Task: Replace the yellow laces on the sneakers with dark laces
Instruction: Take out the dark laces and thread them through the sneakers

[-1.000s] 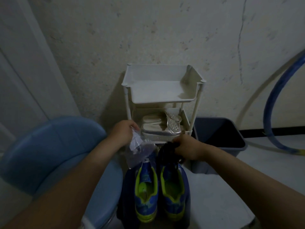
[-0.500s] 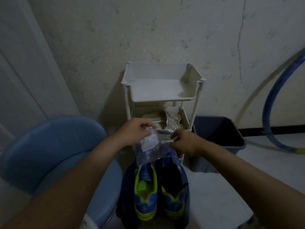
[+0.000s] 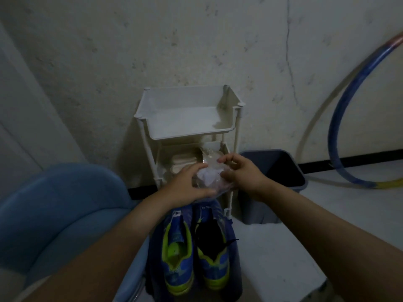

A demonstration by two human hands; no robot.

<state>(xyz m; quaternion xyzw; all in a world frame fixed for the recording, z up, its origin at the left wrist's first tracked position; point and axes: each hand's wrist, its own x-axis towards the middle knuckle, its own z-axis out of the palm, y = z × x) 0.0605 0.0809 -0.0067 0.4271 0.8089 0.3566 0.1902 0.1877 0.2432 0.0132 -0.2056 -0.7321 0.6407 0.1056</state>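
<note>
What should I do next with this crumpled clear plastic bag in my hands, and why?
Probably set the crumpled clear plastic bag down on the top shelf of the white plastic rack just behind it. Both the left hand and the right hand hold the bag, so neither can work yet, and a dark bundle, likely the laces, lies inside the blue-and-yellow sneaker on the right.

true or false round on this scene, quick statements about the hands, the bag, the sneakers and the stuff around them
1. The left hand and right hand both hold the clear plastic bag. True.
2. The sneakers are red. False: they are blue with yellow-green lining.
3. The dark bin stands to the right of the white rack. True.
4. The hoop lies flat. False: it leans against the wall.
</note>
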